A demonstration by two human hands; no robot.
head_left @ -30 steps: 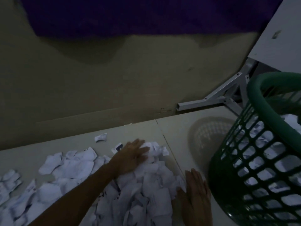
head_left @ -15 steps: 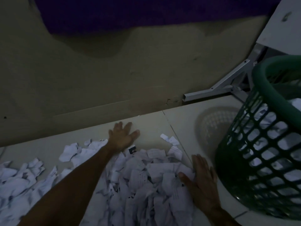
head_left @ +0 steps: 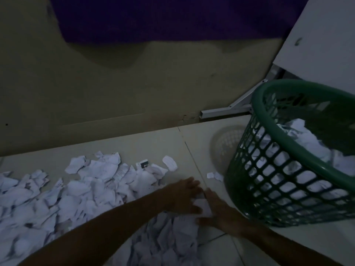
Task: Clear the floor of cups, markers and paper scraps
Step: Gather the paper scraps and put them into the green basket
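Note:
A wide heap of white paper scraps [head_left: 80, 191] covers the pale tiled floor at the left and bottom. My left hand [head_left: 183, 196] and my right hand [head_left: 217, 212] lie close together at the heap's right edge, fingers straight, pressing a small bunch of scraps [head_left: 202, 207] between them. A green plastic lattice basket [head_left: 269, 120] stands at the right, tilted toward me and partly filled with crumpled paper. Two loose scraps [head_left: 214, 176] lie on the floor just left of the basket.
A beige wall [head_left: 115, 89] runs along the far edge of the floor. A grey metal table leg bracket [head_left: 224, 111] and a white tabletop [head_left: 317, 39] sit behind the basket. A small dark-printed scrap [head_left: 144, 164] lies apart at the heap's far edge.
My left hand swept back from the far floor near the wall toward my right hand. Both hands now meet around a bunch of scraps, and the view has shifted so the basket shows more fully.

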